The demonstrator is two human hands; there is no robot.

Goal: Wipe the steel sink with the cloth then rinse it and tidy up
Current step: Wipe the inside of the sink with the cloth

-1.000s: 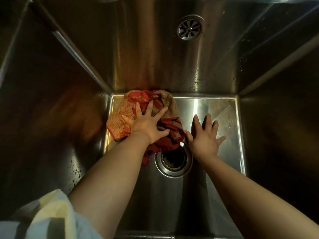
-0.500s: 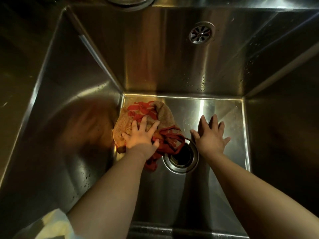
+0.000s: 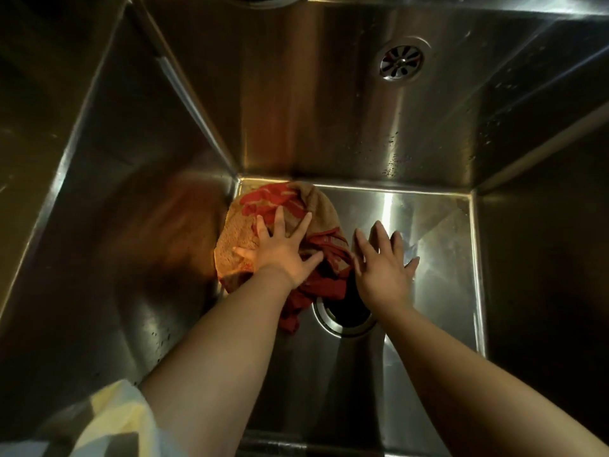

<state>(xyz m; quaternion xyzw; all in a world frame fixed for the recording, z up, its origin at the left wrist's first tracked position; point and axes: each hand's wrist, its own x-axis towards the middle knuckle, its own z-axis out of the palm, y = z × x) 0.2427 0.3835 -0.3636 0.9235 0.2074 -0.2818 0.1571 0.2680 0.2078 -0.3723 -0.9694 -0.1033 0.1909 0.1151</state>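
- A crumpled tan-and-red cloth (image 3: 280, 197) lies on the floor of a steel sink (image 3: 438, 245), pushed into the far left corner where the floor meets the back and left walls.
- A red fold of the cloth trails toward the person and ends at the left edge of the drain (image 3: 339, 324).
- The left hand (image 3: 280, 255) presses flat on the cloth with fingers straight and spread wide, gripping nothing; the thumb points right across the darker red folds.
- The right hand (image 3: 382, 268) is spread open too, fingers straight and apart, holding nothing. It lies low over the sink floor just right of the cloth, with its thumb side beside the red folds.
- Whether the right palm touches the steel cannot be told from this angle.
- The right wrist covers the far part of the drain, a round steel ring with a dark opening set in the middle of the floor.
- Both bare forearms reach in from the near edge, the left from lower centre and the right from the lower right corner.
- A round slotted overflow (image 3: 401, 61) sits high on the back wall, right of centre.
- Small droplets (image 3: 392, 159) speckle the back wall below it, and more dot the left wall.
- A pale yellow-and-white sleeve (image 3: 112, 417) shows at the lower left.
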